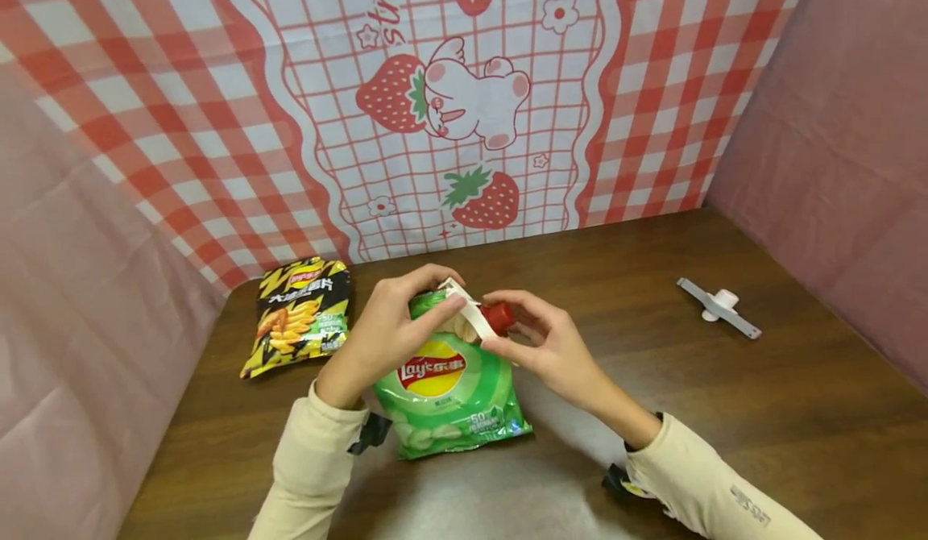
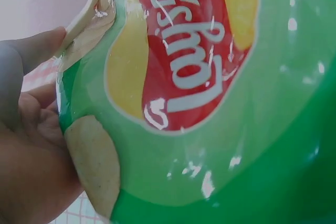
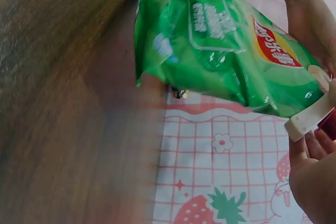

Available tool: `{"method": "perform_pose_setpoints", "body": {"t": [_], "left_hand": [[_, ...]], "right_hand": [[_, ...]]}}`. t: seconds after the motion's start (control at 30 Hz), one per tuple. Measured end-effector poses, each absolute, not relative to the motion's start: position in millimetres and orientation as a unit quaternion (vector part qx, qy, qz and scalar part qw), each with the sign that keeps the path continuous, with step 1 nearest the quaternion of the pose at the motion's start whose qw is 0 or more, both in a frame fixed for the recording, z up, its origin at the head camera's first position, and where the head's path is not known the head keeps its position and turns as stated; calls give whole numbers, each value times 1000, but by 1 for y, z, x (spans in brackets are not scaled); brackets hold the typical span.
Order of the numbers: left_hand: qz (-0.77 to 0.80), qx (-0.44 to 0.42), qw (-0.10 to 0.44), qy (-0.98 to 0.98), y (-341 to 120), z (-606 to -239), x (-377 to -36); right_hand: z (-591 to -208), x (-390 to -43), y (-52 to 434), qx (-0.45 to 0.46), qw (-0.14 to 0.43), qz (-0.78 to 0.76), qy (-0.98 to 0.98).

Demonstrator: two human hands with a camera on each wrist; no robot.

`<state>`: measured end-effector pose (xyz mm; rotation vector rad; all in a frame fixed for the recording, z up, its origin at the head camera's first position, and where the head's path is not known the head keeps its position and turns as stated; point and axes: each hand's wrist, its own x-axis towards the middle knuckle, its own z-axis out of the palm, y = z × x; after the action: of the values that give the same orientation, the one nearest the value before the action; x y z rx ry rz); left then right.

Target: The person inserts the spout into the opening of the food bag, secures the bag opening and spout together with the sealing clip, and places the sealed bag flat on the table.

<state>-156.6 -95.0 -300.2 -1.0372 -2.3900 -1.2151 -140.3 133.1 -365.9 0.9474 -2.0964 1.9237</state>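
Note:
A green Lay's chip bag [image 1: 442, 399] hangs below both hands, printed front toward me. Along its top edge lies a white bag clip [image 1: 471, 314] with a red cap [image 1: 498, 317] on its far side. My left hand [image 1: 399, 322] pinches the clip's left end together with the bag's top corner, thumb on the near side. At the other end, my right hand [image 1: 544, 342] grips the clip between thumb and fingers, close around the red cap. In the right wrist view the white clip [image 3: 310, 116] spans the bag's top, and the bag's bottom edge tilts off toward the table.
A black and yellow Lay's bag [image 1: 300, 314] lies at the back left of the brown wooden table [image 1: 616, 282]. Toward the right rests a grey clip [image 1: 718, 306] with a white round cap. A strawberry-patterned checked cloth [image 1: 464, 105] hangs behind, pink cloth at both sides.

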Motion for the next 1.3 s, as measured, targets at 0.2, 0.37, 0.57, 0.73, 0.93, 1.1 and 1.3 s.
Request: {"method": "perform_pose_setpoints", "body": {"t": [0.2,0.37,0.57,0.73,0.93,1.1,1.3], "left_hand": [[-415,-362,135,-824,-93,-301,-156],[-421,-362,124,-822,-93,-301,-155],[-419,-366,130,-821,-95,-299,-153],[-414,-367,131,-822,-95,-297,-152],[-407,-371,131,-825,-95,-298,-153],[-406,-377,127,-822,-95,-299,-154],[-413,-381,126,-818,-96,-298,-155]], "right_hand": [[-360,-141,142,324,26,583,-744],[-355,-142,147,320,26,560,-764],[-351,-140,143,333,122,526,-773],[-348,-137,141,354,164,502,-772],[-349,-137,142,355,159,498,-775],[-348,-138,144,349,165,494,-779],[-347,-137,145,343,201,490,-776]]}}
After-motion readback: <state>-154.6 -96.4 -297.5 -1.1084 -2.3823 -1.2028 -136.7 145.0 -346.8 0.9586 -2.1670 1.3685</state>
